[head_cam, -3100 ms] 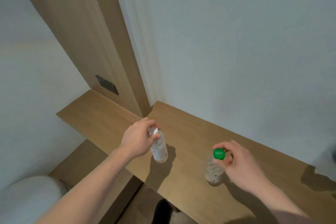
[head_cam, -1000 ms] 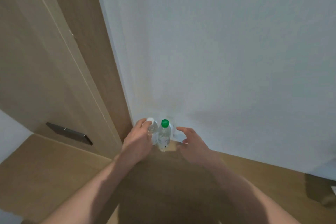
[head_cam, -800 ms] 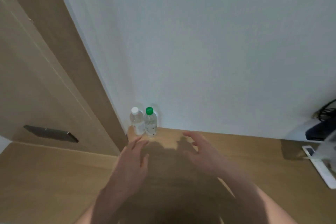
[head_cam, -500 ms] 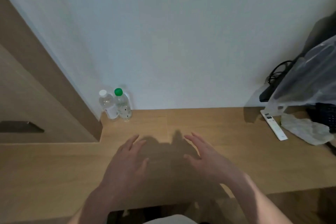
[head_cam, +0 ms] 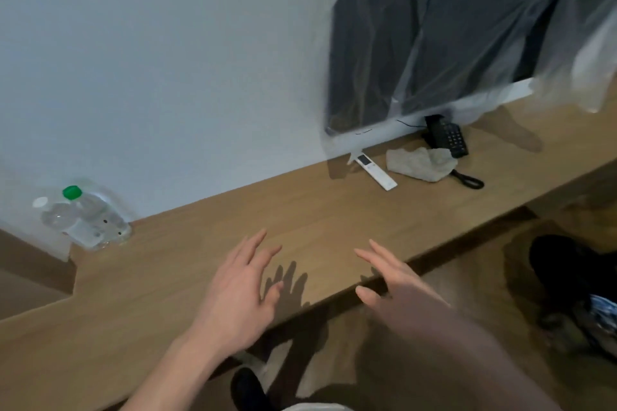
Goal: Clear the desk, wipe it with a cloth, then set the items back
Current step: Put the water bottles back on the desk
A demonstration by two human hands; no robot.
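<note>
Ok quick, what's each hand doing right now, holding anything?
Left hand: open, fingers spread, holding nothing, over the desk.
Right hand: open, fingers spread, holding nothing, near the desk's front edge.

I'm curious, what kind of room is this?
Probably a hotel or guest room. A long wooden desk runs along the wall, with a black corded phone, a white remote, and a screen draped in plastic.

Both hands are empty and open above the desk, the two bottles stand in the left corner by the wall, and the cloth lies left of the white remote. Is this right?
Not quite: the head view shows the cloth right of the white remote, not left. The rest holds.
</note>
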